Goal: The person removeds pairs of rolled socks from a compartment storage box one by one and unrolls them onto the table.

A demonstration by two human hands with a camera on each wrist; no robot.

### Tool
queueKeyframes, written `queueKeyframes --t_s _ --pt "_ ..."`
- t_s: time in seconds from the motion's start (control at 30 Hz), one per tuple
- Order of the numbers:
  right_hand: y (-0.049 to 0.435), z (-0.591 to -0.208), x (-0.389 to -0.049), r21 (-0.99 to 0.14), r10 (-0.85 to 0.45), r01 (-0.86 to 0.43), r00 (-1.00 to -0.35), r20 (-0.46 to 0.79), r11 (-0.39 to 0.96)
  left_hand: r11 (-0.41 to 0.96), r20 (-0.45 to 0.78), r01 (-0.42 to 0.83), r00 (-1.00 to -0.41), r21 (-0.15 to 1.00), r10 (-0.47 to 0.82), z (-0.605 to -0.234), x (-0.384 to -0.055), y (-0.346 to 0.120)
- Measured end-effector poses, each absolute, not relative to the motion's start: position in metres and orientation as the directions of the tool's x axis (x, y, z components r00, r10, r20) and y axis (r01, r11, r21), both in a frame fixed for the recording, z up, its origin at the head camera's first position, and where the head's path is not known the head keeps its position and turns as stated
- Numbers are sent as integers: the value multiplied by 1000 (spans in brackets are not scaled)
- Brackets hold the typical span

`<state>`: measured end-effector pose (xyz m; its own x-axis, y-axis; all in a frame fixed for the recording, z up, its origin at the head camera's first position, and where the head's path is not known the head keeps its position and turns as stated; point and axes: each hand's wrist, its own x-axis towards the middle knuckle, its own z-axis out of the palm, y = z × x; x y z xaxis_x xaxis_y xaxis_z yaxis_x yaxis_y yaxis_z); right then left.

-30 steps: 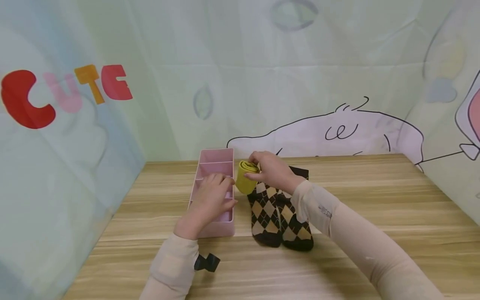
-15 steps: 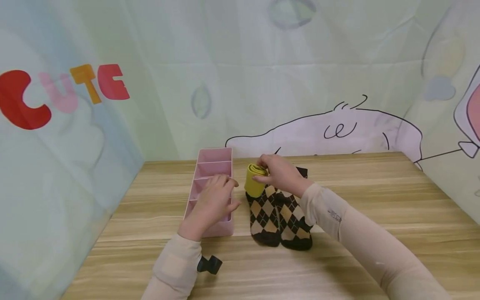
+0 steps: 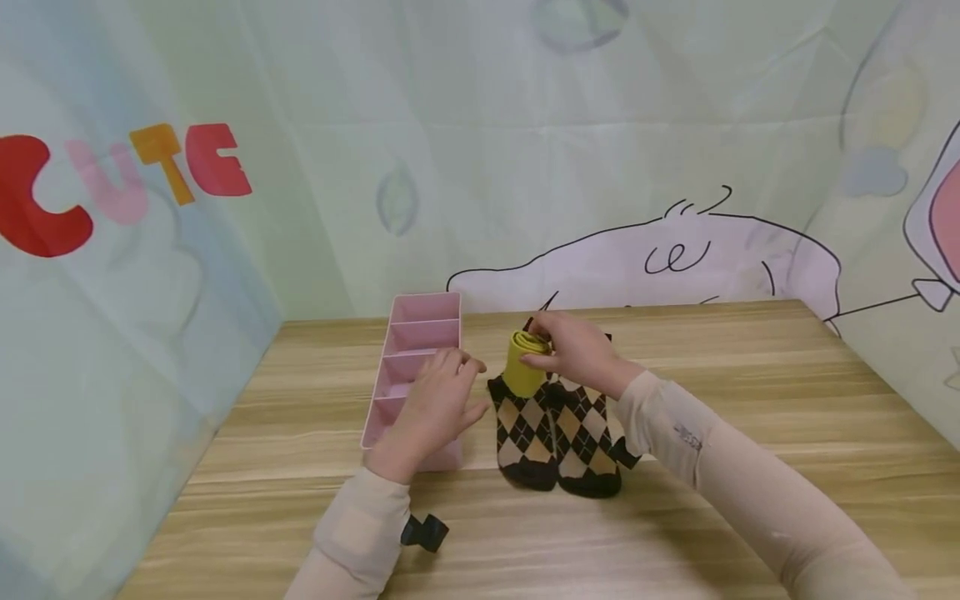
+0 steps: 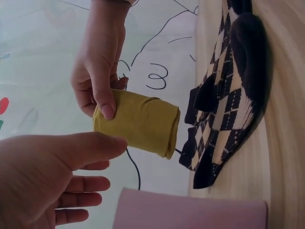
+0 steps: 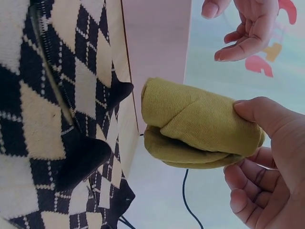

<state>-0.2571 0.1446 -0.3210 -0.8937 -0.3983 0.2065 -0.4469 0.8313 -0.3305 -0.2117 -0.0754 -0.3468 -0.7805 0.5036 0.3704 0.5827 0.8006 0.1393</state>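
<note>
One yellow roll (image 3: 523,371) is being held up by the right hand (image 3: 576,354), pinched at its upper end between thumb and fingers, with its lower end hanging clear of the table (image 3: 757,375), near the cuffs of two argyle socks (image 3: 525,433). One left hand (image 3: 441,396) is being held apart from the roll, over the near part of one pink box (image 3: 447,457), its fingers loosely parted and gripping nothing.

Four compartments of the box are being shown, divided by thin, straight partitions; its near part is being covered by the left hand. The roll is being shown as a stubby cylinder of finely ribbed knit, wound in a spiral, its layers parting in a fold. The socks are lying flat, side by side, patterned in beige, tan and black diamonds crossed by pale dashes. Streaked wood grain is being displayed by the table, and four coloured letters by the creased cloth backdrop (image 3: 337,192).
</note>
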Motion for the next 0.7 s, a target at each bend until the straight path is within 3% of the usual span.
queueKeyframes --t_s 0.7 --pt "181 -333 -245 -349 -372 -429 -902 220 833 796 319 597 -778 103 542 -356 -208 -54"
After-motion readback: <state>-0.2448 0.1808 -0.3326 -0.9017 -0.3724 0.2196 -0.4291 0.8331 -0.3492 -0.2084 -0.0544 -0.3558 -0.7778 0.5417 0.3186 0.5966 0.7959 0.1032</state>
